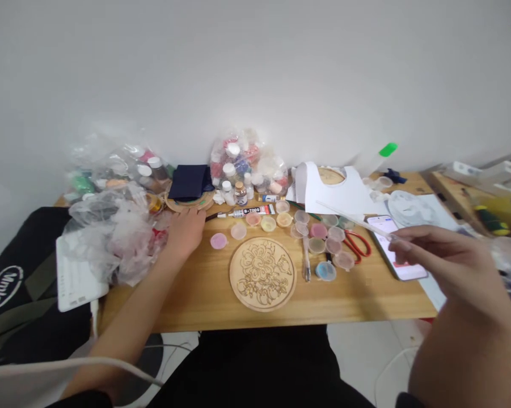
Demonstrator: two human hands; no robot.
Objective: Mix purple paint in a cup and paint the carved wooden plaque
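A round wooden disc (262,273) carved with a flower pattern lies on the wooden table (204,300) in front of me. My left hand (186,231) rests flat on the table left of it, fingers stretched toward a glue tube (252,212) and a dark tool. My right hand (444,262) hovers at the right, fingers pinched on a thin white stick (353,218) that points left over the small paint pots (323,241). Under that hand lies a phone (397,249).
Plastic bags of bottles (110,215) crowd the left, another bag (246,161) stands at the back by the wall. Red-handled scissors (359,243), white paper (340,190), a dark cloth (190,181) and a black bag (21,283) at far left.
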